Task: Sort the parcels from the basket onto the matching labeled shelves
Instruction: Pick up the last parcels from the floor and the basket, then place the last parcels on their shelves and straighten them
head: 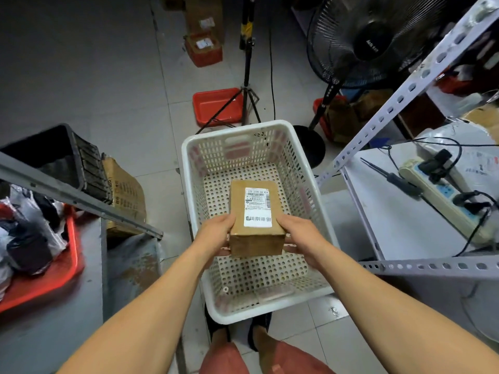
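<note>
You held one brown cardboard parcel with a white printed label (256,218) between both hands, above the white perforated plastic basket (189,168) that stood on the tiled floor at your feet. Your left hand (217,233) clasped its left side and your right hand (303,236) its right side, each with the thumb on the top face and the fingers curled underneath, so the two hands were apart with the box clamped between them. The parcel's long axis ran straight away from you, with the label facing up and readable from your side, and the near short end sat between your wrists. Both hands looked about equally close to it, neither leading.

I counted one parcel in your grip and none left on the basket floor, so this appeared to be the last one. The white slotted-metal shelf unit (405,93) stood to your right and the grey metal shelf (81,197) to your left, both near. No shelf labels were legible, so I could not tell which one matched. The next move likely turned on reading that label, then swinging the box sideways with its long axis kept level
</note>
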